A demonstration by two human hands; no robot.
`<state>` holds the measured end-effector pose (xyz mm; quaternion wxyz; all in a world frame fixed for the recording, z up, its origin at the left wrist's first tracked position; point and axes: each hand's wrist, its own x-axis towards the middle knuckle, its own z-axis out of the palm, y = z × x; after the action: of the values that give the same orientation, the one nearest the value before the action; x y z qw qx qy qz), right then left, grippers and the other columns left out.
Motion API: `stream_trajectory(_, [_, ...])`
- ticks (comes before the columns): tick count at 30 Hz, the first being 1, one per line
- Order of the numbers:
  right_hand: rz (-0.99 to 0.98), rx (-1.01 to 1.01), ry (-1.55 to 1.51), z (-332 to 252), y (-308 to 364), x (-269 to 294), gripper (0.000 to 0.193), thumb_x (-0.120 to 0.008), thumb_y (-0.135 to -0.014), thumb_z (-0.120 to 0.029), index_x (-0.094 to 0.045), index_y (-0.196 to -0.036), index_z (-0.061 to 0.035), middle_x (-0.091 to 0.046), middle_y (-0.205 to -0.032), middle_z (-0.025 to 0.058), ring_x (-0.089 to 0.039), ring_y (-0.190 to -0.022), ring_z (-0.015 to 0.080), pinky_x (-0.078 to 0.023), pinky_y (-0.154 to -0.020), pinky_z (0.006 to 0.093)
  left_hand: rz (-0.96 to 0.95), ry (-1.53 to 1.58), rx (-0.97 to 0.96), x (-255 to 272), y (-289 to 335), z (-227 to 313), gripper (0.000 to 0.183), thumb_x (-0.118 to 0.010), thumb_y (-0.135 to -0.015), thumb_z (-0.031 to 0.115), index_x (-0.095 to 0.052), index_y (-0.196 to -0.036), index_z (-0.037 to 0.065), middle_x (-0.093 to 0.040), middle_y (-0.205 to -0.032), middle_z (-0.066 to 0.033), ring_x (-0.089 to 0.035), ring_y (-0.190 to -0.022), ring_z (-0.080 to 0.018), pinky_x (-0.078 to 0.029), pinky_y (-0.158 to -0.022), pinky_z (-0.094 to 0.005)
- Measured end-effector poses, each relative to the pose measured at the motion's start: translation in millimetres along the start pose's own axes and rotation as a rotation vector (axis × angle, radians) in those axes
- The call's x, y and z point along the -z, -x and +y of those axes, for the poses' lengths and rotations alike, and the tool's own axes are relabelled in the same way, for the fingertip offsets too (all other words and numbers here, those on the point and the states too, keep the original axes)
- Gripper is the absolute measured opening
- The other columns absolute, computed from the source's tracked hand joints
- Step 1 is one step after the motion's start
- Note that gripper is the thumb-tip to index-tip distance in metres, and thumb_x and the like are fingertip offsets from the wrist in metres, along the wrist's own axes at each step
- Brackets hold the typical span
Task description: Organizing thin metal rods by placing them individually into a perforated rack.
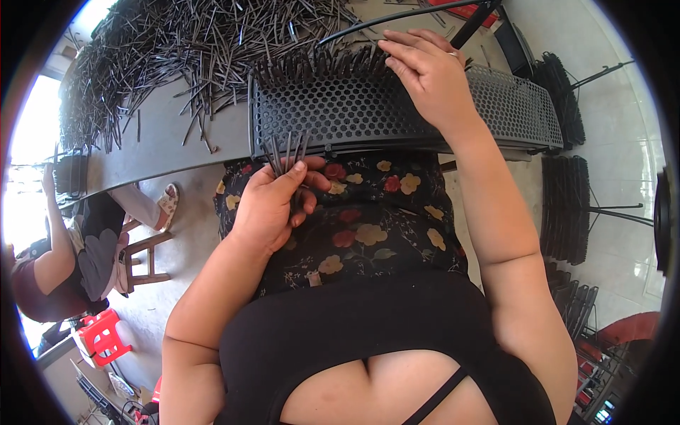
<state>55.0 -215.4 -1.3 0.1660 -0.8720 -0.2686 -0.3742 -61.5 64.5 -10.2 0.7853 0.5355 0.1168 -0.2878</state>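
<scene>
My left hand point(273, 202) is closed around several thin dark strips point(287, 152), whose ends stick up past the thumb in front of the near edge of a black perforated panel point(340, 117). Along the far side of that panel stands a dense row of dark upright strips point(312, 67). At the right end of this row is my right hand point(428, 74), its thumb and forefinger nearly pinched together. What those fingertips hold, if anything, is too small to make out.
A large heap of loose dark strips point(184, 42) covers the table's far left. A thin black rod point(397, 15) crosses above the panel. Finished-looking black brush-like racks point(567, 209) stand at right. Another person point(53, 262) sits at left, near a red stool point(103, 336).
</scene>
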Motion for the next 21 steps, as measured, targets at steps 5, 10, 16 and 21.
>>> stream_trajectory(5, [-0.154,-0.648,-0.999,-89,7,19,0.027,-0.07,-0.087,-0.006,-0.068,-0.114,-0.0042,-0.073,-0.094,0.0064,-0.068,-0.082,0.0113,-0.054,-0.076,0.0251,-0.104,-0.031,-0.072,-10,1,-2,0.028,-0.046,-0.104,0.018,-0.058,-0.118,-0.003,-0.064,-0.086,-0.0103,-0.045,-0.055,-0.0077,-0.032,-0.043,-0.0183])
stream_trajectory(10, [-0.373,-0.78,-1.419,-124,16,22,0.032,-0.066,-0.089,0.0,-0.061,-0.121,0.0008,-0.069,-0.088,0.0085,-0.061,-0.055,0.0098,-0.05,-0.051,0.0235,-0.271,0.052,-0.04,-14,3,-4,0.019,-0.048,-0.105,0.018,-0.061,-0.105,0.003,-0.067,-0.088,-0.0091,-0.048,-0.057,-0.0078,-0.036,-0.047,-0.0193])
stream_trajectory(16, [-0.485,-0.772,-1.348,-121,16,28,0.023,-0.065,-0.09,0.005,-0.064,-0.113,0.0017,-0.071,-0.096,0.0083,-0.068,-0.09,0.0124,-0.055,-0.078,0.0243,-0.297,0.046,0.046,-11,6,-1,0.018,-0.05,-0.105,0.017,-0.06,-0.102,0.003,-0.068,-0.091,-0.0103,-0.048,-0.058,-0.0081,-0.036,-0.045,-0.0202])
stream_trajectory(21, [-0.152,-0.955,-1.275,-104,9,35,0.014,-0.066,-0.09,0.001,-0.064,-0.104,0.0004,-0.072,-0.095,0.0114,-0.07,-0.088,0.0175,-0.059,-0.071,0.0275,-0.181,0.001,0.08,-14,3,8,0.016,-0.056,-0.101,0.011,-0.062,-0.108,-0.001,-0.064,-0.085,-0.008,-0.047,-0.057,-0.0068,-0.036,-0.045,-0.0201])
